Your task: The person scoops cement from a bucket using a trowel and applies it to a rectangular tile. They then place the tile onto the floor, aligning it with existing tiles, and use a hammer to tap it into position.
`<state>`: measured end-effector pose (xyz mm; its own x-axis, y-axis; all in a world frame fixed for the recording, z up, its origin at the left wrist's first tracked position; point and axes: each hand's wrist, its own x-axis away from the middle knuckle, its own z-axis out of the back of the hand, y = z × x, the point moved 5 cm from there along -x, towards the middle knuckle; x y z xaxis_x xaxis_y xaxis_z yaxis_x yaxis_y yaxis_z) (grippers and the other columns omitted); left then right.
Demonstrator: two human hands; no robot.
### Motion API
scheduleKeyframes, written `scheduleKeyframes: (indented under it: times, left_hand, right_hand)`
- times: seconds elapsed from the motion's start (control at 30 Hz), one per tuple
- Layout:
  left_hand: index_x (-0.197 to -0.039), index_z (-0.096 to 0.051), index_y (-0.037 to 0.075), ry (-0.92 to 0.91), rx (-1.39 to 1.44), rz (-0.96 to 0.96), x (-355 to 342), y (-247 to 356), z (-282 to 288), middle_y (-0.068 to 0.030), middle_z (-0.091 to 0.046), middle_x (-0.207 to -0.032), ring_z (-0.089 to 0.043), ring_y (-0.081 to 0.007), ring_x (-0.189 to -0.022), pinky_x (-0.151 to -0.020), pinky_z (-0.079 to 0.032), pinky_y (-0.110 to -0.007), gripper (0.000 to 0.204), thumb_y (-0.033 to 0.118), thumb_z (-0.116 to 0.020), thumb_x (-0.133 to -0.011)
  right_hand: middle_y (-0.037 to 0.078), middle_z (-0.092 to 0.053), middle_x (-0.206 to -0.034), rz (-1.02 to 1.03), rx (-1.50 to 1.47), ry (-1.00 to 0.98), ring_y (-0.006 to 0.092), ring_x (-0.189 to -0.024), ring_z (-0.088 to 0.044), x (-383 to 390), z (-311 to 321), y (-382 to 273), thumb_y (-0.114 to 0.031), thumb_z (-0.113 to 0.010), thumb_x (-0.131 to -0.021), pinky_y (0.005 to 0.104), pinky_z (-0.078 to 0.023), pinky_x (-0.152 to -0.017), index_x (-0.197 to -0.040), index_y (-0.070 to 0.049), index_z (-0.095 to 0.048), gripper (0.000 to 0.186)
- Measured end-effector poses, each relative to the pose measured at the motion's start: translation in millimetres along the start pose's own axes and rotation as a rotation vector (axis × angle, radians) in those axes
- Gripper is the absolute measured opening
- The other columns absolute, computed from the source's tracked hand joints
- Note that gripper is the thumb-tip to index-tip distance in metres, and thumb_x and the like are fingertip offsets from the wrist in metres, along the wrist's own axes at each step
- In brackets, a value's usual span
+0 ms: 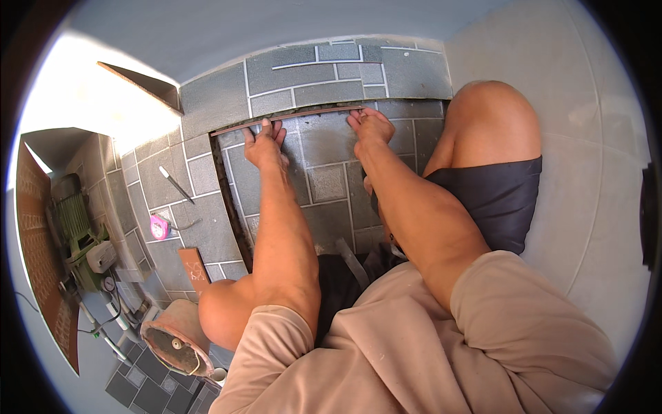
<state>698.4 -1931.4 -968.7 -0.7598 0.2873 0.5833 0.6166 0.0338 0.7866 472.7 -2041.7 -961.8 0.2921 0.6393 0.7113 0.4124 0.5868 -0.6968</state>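
A large grey patterned floor tile (324, 148) lies in front of me, set among other grey tiles. My left hand (264, 143) rests flat on its far left part, fingers on the far edge. On the far right part of the same edge sits my right hand (371, 125), fingers pressing down. A dark gap with brown mortar (303, 112) runs along that far edge and down the tile's left side. Both hands press on the tile; neither grips a separate thing. My bare right knee (486, 114) is raised beside the right hand.
A pink tape measure (159, 226) and a thin pencil-like tool (175, 183) lie on the tiles at left. A brown tile offcut (194, 270) is near my left knee. A green machine (79, 238), cables and a bucket (176, 341) are at lower left. A pale wall (593, 179) is on the right.
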Motion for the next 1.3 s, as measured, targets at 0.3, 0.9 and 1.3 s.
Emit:
scheduleKeyframes:
  times: [0.3,0.9,1.3]
  left_hand:
    - [-0.163,-0.017,0.000,-0.019,0.007,-0.020,-3.2,-1.3,2.8,-0.0258,-0.065,-0.124,-0.074,-0.0348,-0.098,-0.075,-0.066,-0.039,0.083,0.002,-0.069,-0.097]
    - [-0.164,-0.013,-0.001,-0.004,0.111,0.049,-4.3,-3.0,7.1,-0.0170,-0.070,-0.113,-0.073,-0.0263,-0.095,-0.077,-0.061,-0.035,0.080,-0.002,-0.059,-0.099]
    - [-0.075,-0.062,-0.001,0.509,-0.020,-0.322,101.6,219.3,142.8,-0.0188,-0.065,-0.070,-0.061,-0.0404,-0.069,-0.070,-0.049,-0.049,0.042,0.034,-0.060,-0.100]
  right_hand:
    - [0.020,-0.067,-0.107,0.088,0.045,-0.046,0.0291,-0.094,-0.072,-8.2,-2.0,5.8,0.011,-0.051,-0.096,0.0353,-0.065,-0.084,-0.112,0.012,-0.061,0.019]
    - [0.018,-0.069,-0.113,-0.133,0.106,0.139,0.0313,-0.098,-0.073,-8.1,-10.5,18.9,-0.011,-0.051,-0.103,0.0382,-0.065,-0.082,-0.118,0.004,-0.063,0.024]
    - [0.002,-0.066,-0.079,0.219,1.045,-1.244,0.0126,-0.065,-0.060,203.1,-136.9,108.1,-0.011,-0.071,-0.093,0.0253,-0.050,-0.057,-0.101,-0.004,-0.070,0.011]
